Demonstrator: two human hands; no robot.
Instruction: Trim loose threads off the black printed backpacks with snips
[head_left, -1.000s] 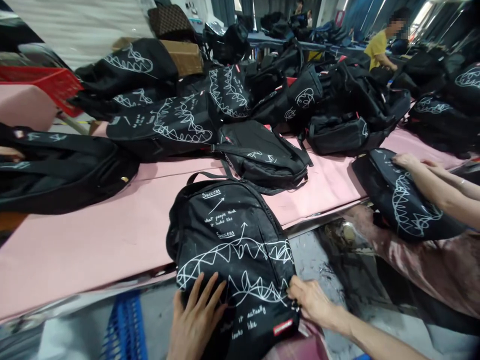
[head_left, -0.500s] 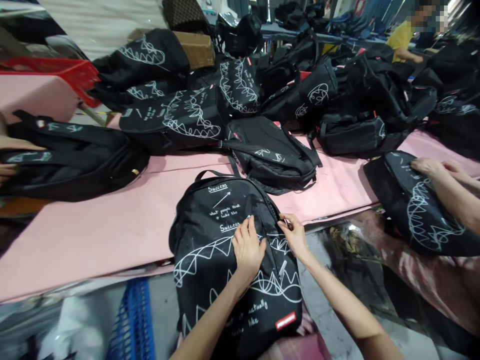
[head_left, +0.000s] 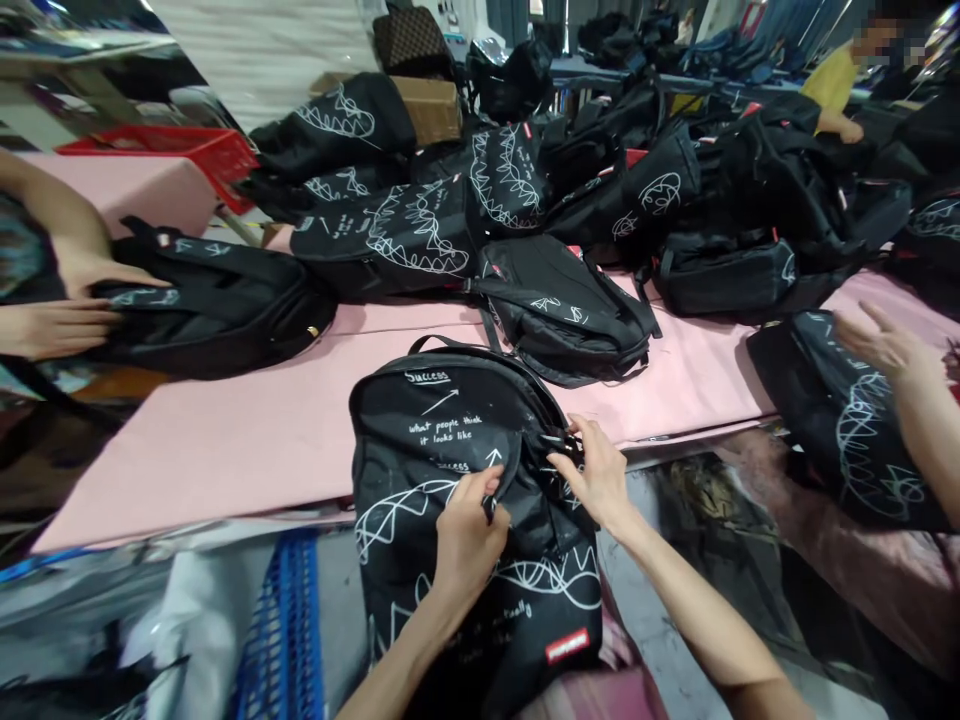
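A black backpack [head_left: 405, 420] with white scribbled lines and lettering such as "Success" stands tilted in front of me, its top against the edge of the pink table. My left hand [head_left: 471, 530] is closed in a pinch on the backpack's front fabric, below the small white arrow. Near the upper right side, my right hand [head_left: 596, 475] grips the bag's edge by the zipper, thumb and fingers bent around it. The fabric between both hands is bunched and pulled. A red label [head_left: 568, 646] shows low on the front. What lies under my fingertips is partly hidden.
Several black backpacks [head_left: 570, 310] are piled along the pink table [head_left: 247, 430]. On the left, a co-worker's hands [head_left: 82, 290] rest on another backpack. To the right, a co-worker's hand [head_left: 900, 350] is above a patterned one. A red crate [head_left: 217, 160] and blue basket [head_left: 281, 610] stand leftward.
My left hand has gone from lying flat on the backpack to pinching its fabric, slightly lower left. My right hand stays by the zipper edge, where the fabric is now bunched. The view has shifted left.
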